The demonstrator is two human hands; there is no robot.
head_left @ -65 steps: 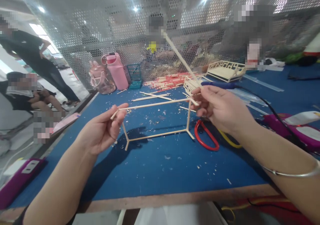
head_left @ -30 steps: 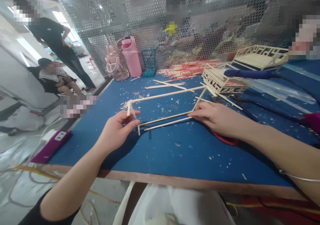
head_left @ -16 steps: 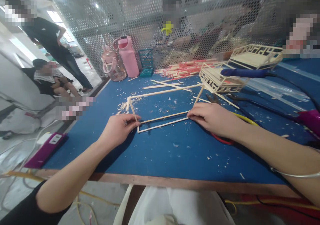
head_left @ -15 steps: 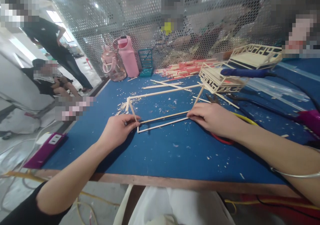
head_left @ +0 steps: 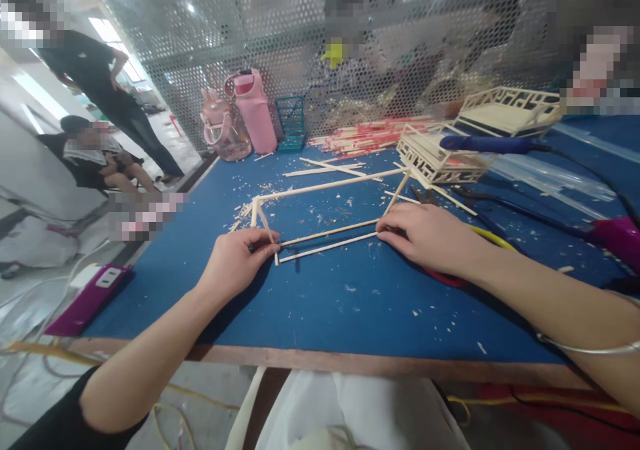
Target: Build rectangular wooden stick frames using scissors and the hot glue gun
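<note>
A rectangular frame of thin wooden sticks [head_left: 330, 185] lies on the blue table top [head_left: 350, 303]. A loose wooden stick [head_left: 327, 247] lies along the frame's near side. My left hand [head_left: 235, 263] pinches the frame's near left corner, fingers closed on it. My right hand [head_left: 425, 233] rests on the table with its fingertips pressed on the right end of the loose stick and the frame's near right corner.
Two small stick-built models [head_left: 435, 160] stand at the back right beside a blue-handled tool [head_left: 485, 145]. Red-tipped sticks [head_left: 370, 137], a pink bottle [head_left: 253, 110] and a teal basket [head_left: 290, 123] line the mesh screen. Red-handled cutters [head_left: 440, 275] lie under my right wrist. People stand and sit at the left.
The frame was held up in the air, then laid flat on the table. A loose stick came down against its near side, and both hands settled at its ends.
</note>
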